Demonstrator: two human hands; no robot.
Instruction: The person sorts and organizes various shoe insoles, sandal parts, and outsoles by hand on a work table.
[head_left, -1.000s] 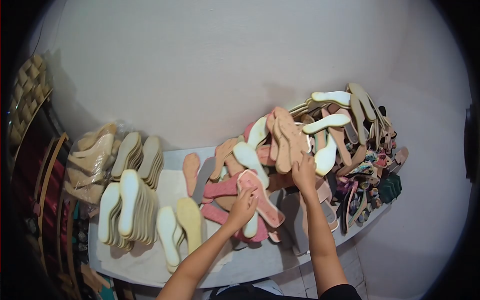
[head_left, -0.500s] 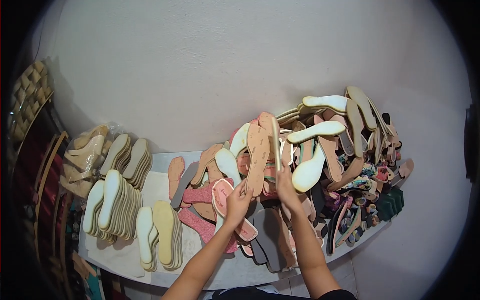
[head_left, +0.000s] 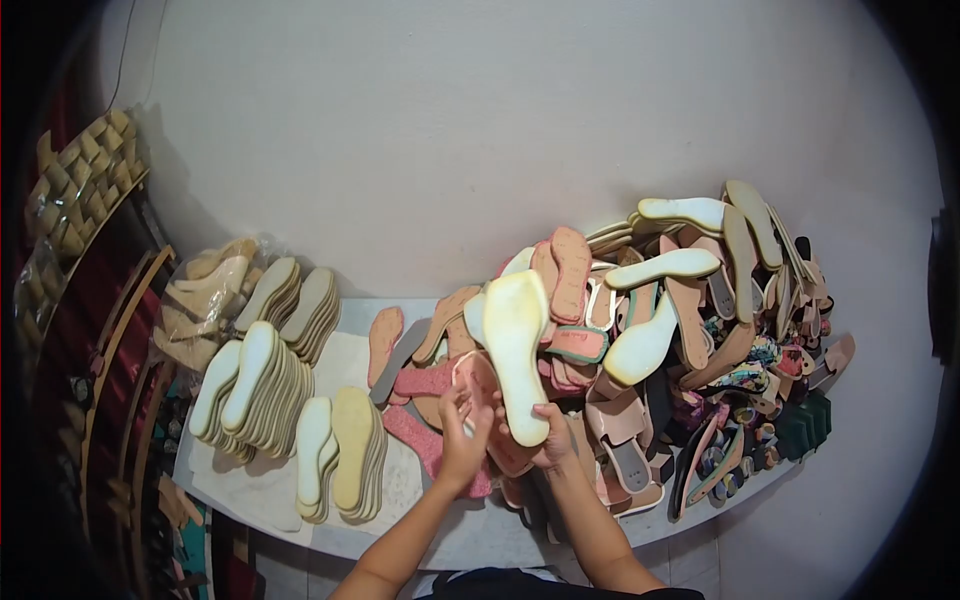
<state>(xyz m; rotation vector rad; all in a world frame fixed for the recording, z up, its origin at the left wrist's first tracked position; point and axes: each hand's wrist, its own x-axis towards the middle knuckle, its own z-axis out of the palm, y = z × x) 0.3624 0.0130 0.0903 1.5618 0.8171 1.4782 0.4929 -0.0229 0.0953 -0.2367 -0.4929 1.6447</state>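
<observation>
The right hand (head_left: 552, 445) is gripping a pale insole (head_left: 516, 352) by its heel, long axis pointing away toward the pile (head_left: 690, 330); the left hand (head_left: 462, 440), fingers curled, is pinching a pink sole (head_left: 478, 375) just beside it.

Pale table (head_left: 470, 540) under heaped insoles (head_left: 270, 385)

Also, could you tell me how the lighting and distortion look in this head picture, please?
Head view: strong fisheye, the shelf edge bows and black vignette fills the corners; soft light with a shadow on the wall at left; the pale sole in the right hand looks sharp.
</observation>
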